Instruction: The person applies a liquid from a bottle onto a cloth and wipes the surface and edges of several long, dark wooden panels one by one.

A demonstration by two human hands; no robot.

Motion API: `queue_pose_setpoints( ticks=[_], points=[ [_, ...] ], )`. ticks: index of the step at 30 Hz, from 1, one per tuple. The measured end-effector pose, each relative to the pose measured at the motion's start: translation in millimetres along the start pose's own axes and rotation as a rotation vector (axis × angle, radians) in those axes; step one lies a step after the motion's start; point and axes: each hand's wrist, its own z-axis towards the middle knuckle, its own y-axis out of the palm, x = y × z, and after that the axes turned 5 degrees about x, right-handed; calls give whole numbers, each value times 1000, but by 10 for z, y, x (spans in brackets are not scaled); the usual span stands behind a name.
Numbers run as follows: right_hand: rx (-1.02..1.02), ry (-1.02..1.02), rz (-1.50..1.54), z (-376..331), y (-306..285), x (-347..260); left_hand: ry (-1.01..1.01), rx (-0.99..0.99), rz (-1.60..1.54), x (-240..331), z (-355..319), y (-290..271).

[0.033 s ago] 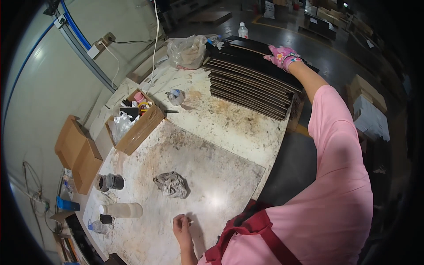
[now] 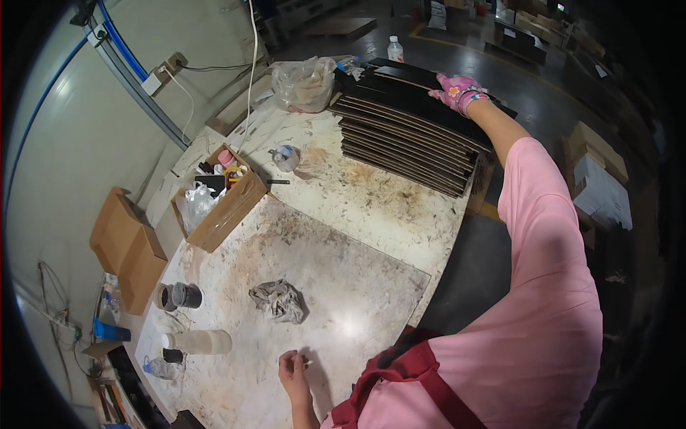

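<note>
My right hand (image 2: 458, 93), in a pink flowered glove, reaches out to the far right and rests on top of a stack of thin black boards (image 2: 407, 143). Its thumb and fingers are apart, next to the pale edge of an upper board. Close to my body, my bare left hand (image 2: 293, 366) hovers over the worktable (image 2: 357, 300) with its fingers curled together. A small pale bit shows at the fingertips, too small to name. Beyond that hand lies a crumpled grey rag (image 2: 277, 300).
Left of the rag are a lying whitish bottle (image 2: 204, 342), a dark jar (image 2: 187, 294) and an open cardboard box (image 2: 128, 250). A carton of small supplies (image 2: 225, 207) sits farther back. Near the stack are a plastic bag (image 2: 304, 84) and an upright clear bottle (image 2: 395, 50).
</note>
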Motion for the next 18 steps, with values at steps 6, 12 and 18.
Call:
queue_pose_setpoints(
  ticks=[6, 12, 18],
  points=[
    [72, -73, -3, 384, 356, -89, -58, 145, 60, 35, 5, -26],
    [122, 46, -95, 500, 458, -266, -35, 58, 163, -70, 24, -56],
    [-102, 215, 25, 455, 366, 42, 17, 85, 204, -185, -31, -332]
  ],
)
